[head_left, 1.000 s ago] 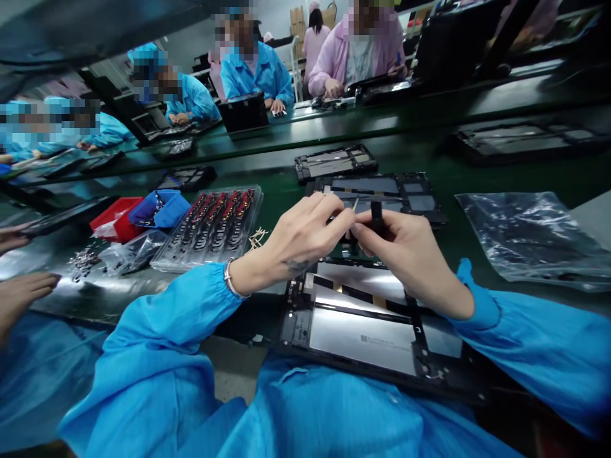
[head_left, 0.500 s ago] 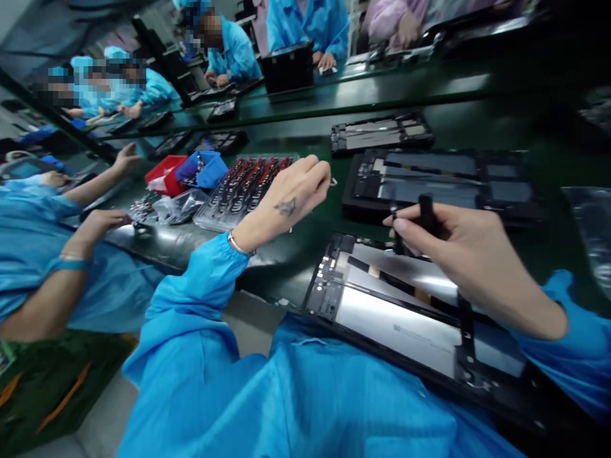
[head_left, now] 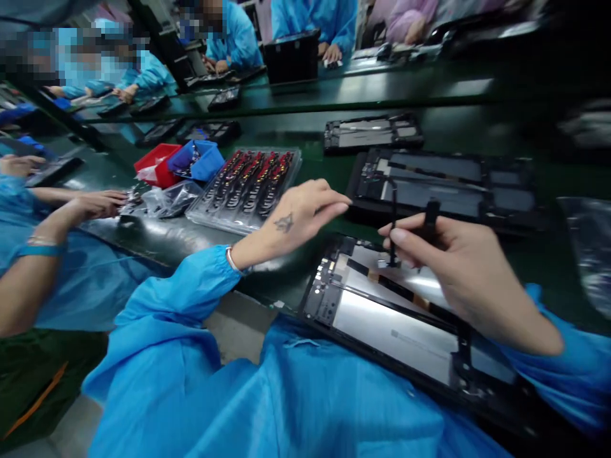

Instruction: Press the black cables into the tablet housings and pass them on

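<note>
My left hand (head_left: 308, 213) is over the bench left of the tablets, thumb and fingertips pinched together; whatever they hold, if anything, is too small to make out. My right hand (head_left: 449, 261) pinches a thin black flex cable (head_left: 393, 219) with a small connector at its lower end. A dark flat-ended piece (head_left: 432, 213) also sticks up between its fingers; its kind is unclear. Below lies an opened tablet (head_left: 396, 331), tilted toward me at the bench edge, with silver battery plates and black ribbon showing. Another opened tablet (head_left: 439, 184) rests on a dark stack behind it.
A clear tray (head_left: 243, 191) of small parts stands at left, beside a blue bin (head_left: 196, 159), a red bin (head_left: 157, 165) and plastic bags (head_left: 172, 198). A third opened tablet (head_left: 372, 133) lies farther back. A co-worker's hands (head_left: 93, 207) work at far left. A clear bag (head_left: 589, 248) lies right.
My left hand has lowered and its fingertips have stretched rightward toward the tablets. My right hand has shifted slightly, and the cable stands out more clearly. The neighbouring co-worker's hands have moved down and together.
</note>
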Demonstrator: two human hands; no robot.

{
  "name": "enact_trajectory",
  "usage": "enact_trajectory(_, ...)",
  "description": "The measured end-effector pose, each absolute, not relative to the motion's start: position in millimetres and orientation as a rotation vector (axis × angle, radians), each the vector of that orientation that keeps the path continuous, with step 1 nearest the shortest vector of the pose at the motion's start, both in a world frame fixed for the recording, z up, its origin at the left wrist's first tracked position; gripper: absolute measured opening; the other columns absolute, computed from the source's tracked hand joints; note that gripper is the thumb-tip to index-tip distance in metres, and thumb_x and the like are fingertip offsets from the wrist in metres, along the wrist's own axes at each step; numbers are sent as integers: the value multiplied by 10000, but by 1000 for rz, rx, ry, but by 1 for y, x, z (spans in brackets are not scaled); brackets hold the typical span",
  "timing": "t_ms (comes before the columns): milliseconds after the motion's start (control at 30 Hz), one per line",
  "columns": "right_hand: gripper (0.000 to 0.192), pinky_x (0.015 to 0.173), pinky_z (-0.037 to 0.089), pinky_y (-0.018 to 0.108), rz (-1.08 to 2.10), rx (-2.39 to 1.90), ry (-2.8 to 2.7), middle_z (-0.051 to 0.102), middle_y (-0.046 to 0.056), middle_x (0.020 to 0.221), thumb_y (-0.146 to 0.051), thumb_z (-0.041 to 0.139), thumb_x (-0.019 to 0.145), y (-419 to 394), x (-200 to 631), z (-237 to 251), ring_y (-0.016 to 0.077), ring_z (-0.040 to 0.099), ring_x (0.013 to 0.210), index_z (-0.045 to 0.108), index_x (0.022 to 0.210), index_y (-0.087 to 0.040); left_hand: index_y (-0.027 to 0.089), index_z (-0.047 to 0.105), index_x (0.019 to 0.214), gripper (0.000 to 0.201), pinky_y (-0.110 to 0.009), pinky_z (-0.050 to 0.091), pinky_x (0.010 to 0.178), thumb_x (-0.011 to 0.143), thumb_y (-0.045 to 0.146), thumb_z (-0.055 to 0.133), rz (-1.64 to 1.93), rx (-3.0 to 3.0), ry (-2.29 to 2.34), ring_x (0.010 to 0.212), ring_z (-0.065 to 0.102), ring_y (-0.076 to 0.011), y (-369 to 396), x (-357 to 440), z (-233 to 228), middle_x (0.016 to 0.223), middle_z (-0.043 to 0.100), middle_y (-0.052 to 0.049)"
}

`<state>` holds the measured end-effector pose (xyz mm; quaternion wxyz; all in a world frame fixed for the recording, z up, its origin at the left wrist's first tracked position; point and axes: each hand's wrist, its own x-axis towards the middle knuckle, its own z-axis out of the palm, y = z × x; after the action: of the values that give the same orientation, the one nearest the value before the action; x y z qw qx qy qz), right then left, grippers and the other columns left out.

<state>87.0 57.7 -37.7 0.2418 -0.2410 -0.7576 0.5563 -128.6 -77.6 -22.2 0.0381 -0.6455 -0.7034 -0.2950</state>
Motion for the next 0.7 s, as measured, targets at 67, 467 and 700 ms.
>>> enact_trajectory(67, 281, 504, 411, 267, 1622, -638, -2013, 610, 4, 648, -468, 754, 839, 52, 85, -38, 125, 498, 552, 742, 884, -191, 148, 751, 1152, 323, -265, 497, 792, 1029, 411, 609, -1535, -2161, -2149, 872, 649, -153, -62, -109, -26, 966, 704, -59)
enact_trajectory(467, 159, 700, 483, 299, 1248, -415, -2119, 700, 14, 864, -342, 734, 920, 73, 87, -18, 156, 618, 771, 747, 1012, -213, 139, 622, 691, 308, -243, 252, 552, 944, 313, 593, -1153, -2775, -2279, 583, 378, -77, -31, -101, 14, 615, 441, 45)
enact_trajectory(700, 127, 574, 402, 269, 1334, -453, -2031, 617, -17, 717, -292, 730, 925, 69, 87, -20, 113, 515, 629, 685, 850, -199, 144, 575, 1104, 412, -227, 457, 638, 904, 450, 766, -989, -2637, -1894, 775, 561, -127, -34, -102, 11, 948, 609, -28)
